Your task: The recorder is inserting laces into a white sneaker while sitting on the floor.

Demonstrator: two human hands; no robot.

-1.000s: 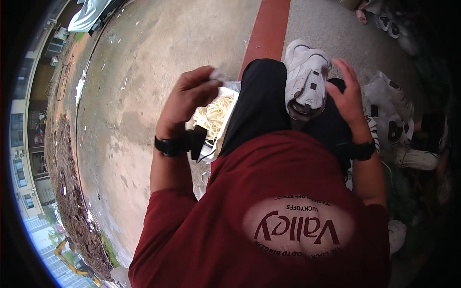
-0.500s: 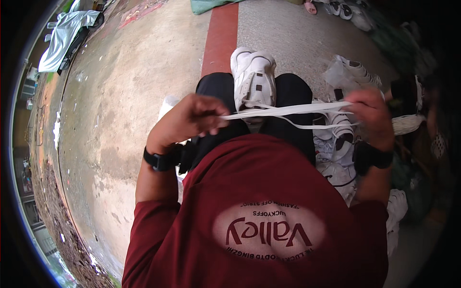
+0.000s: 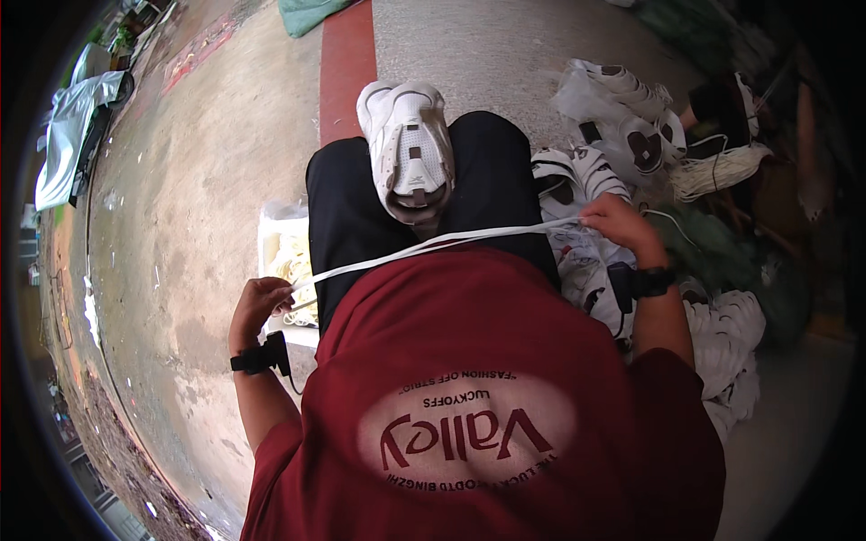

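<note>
Head view: the left hand (image 3: 260, 311) pinches one end of a flat white shoelace (image 3: 442, 242) between thumb and fingers, and the right hand (image 3: 622, 227) grips it toward the other end, so that the lace stretches across the lap from hand to hand. A thin white strand (image 3: 675, 222) curves away just to the right of the right hand. Ahead of both hands and between them, a white sneaker (image 3: 411, 153) sits between the knees of the black trousers (image 3: 494, 162). Just beside the left hand, on its right, is a white open box (image 3: 268, 242) with cream laces (image 3: 293, 260) in it. White shoes (image 3: 577, 171) lie near the right hand, and a bundle of off-white laces (image 3: 722, 171) lies farther out to its right.
</note>
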